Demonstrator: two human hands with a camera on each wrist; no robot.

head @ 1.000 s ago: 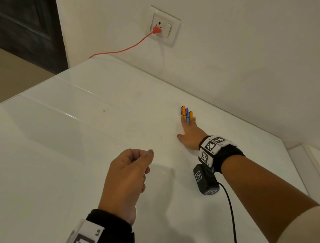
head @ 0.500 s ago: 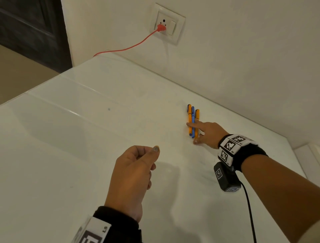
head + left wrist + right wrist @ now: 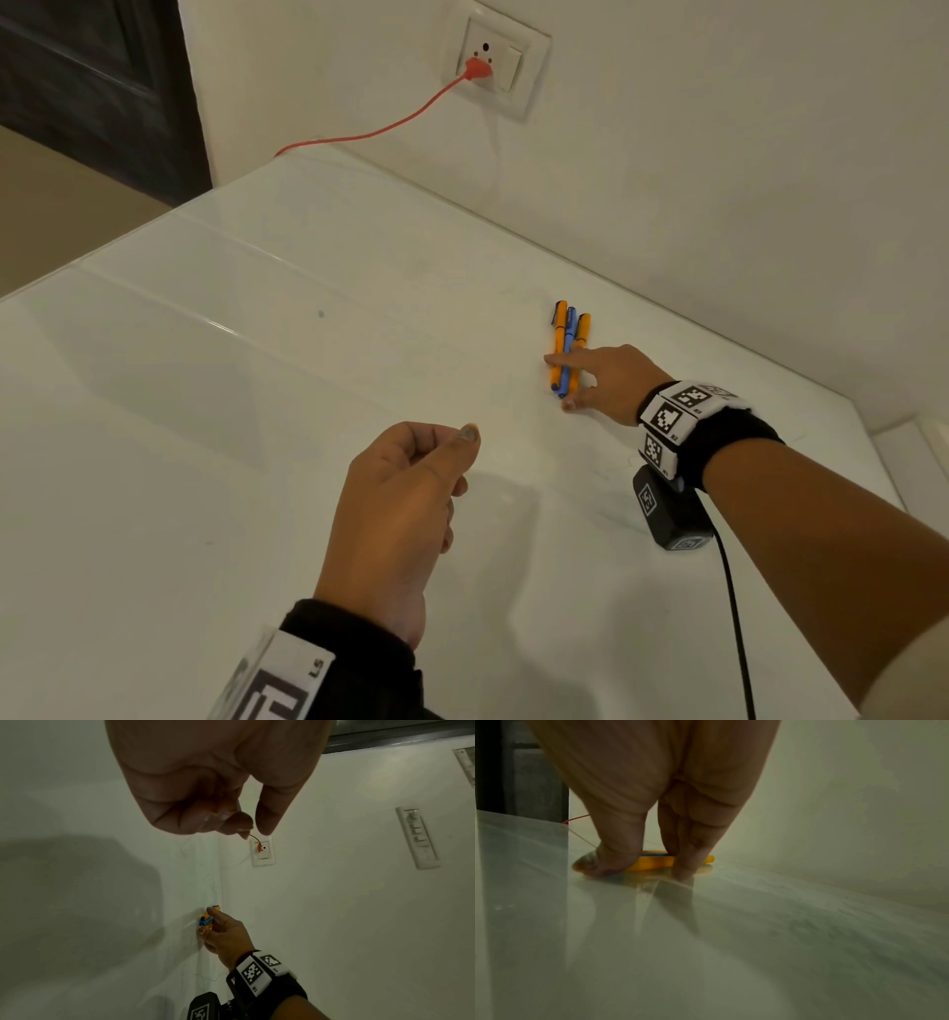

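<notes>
Three pens [image 3: 567,334], two orange and one blue, lie side by side on the white table [image 3: 257,411] close to the wall. My right hand [image 3: 558,383] reaches over their near ends. Its index finger crosses above them and its thumb sits below, pinching the bundle against the table. The right wrist view shows the thumb and fingers [image 3: 685,866] touching the surface around the orange pen [image 3: 652,862]. My left hand [image 3: 452,462] hovers over the table's middle, its fingers curled into the palm and holding nothing; the left wrist view shows the same fist [image 3: 231,821].
A wall socket [image 3: 495,67] holds a red plug whose cable [image 3: 400,123] drops behind the table's far edge. A dark door [image 3: 92,77] stands at the far left. The wall runs just behind the pens. A switch panel [image 3: 416,837] is on the wall.
My right hand has drawn back from lying along the pens to their near ends, and its index finger and thumb have closed around them. The left hand has barely moved.
</notes>
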